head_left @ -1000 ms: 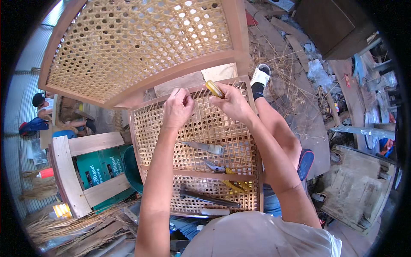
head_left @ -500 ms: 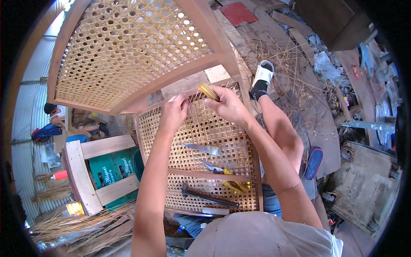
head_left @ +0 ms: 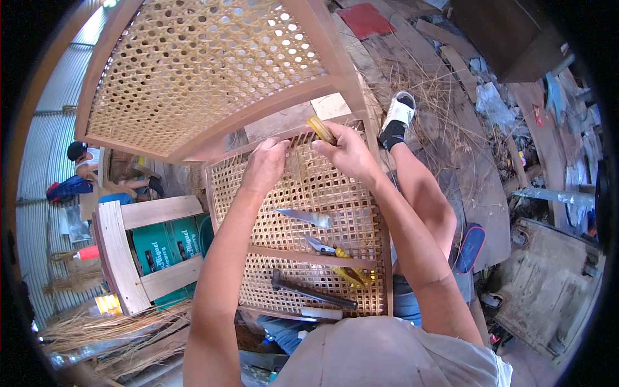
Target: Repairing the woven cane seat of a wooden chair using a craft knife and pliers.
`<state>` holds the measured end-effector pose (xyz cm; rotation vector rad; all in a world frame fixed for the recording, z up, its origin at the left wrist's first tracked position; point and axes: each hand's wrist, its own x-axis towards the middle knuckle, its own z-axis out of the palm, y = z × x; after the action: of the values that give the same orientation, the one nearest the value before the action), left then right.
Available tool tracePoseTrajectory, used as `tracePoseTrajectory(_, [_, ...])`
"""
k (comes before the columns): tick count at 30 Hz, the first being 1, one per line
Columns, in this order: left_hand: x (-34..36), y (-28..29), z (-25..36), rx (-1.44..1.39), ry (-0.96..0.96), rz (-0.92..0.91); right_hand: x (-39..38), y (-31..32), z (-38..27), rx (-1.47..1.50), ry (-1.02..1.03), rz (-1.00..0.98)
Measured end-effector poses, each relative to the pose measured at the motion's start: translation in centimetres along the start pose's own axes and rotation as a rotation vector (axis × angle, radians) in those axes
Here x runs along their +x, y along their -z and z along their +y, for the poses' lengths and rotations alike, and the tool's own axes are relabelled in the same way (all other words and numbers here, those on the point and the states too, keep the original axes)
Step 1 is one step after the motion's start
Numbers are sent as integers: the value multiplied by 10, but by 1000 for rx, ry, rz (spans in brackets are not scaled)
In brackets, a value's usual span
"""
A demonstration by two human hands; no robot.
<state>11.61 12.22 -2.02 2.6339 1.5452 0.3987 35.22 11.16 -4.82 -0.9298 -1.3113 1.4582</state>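
A wooden chair frame with a woven cane seat (head_left: 309,187) lies before me, its cane backrest (head_left: 206,71) rising beyond. At the seat's far edge, my left hand (head_left: 265,166) is closed in a pinch by the weave; what its fingers hold is hidden. To its right, my right hand (head_left: 348,153) grips a tool with a translucent yellow handle (head_left: 320,130), its tip out of sight. Lying on the weave nearer me are a knife (head_left: 303,217), a cutting tool with yellow handles (head_left: 351,271), a black-handled hammer (head_left: 313,297) and a pale block-like piece (head_left: 321,314).
Left of the seat, a wooden frame (head_left: 167,211) stands around a green crate (head_left: 155,248), with bundled cane strands (head_left: 122,332) nearby. Another person (head_left: 90,161) sits at far left. A dark slipper (head_left: 471,248) and a weathered panel (head_left: 548,290) lie right; loose strands litter the floor.
My view has shifted slightly. The left hand has tilted a little with its fingers still pinched by the far edge; the right hand keeps its grip on the yellow handle.
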Motion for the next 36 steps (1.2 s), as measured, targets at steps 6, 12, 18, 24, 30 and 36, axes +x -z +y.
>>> tracePoseTrajectory(6, [-5,0,-7,-153,34,-28,1,-1,-3,-15,-2,37])
tracePoseTrajectory(12, [-2,-2,3,25,-26,16,2,-6,-4,-61,8,13])
tracePoseTrajectory(18, [-17,4,2,-52,32,-13,-7,-5,-6,8,-42,140])
tracePoseTrajectory(24, [-41,-10,8,-358,240,310,-23,-21,-36,-239,152,269])
tracePoseTrajectory(30, [-27,-15,16,-523,330,399,-30,-36,-70,-523,200,187])
tracePoseTrajectory(36, [-18,-21,-34,-682,656,220,-14,-76,-71,-439,101,206])
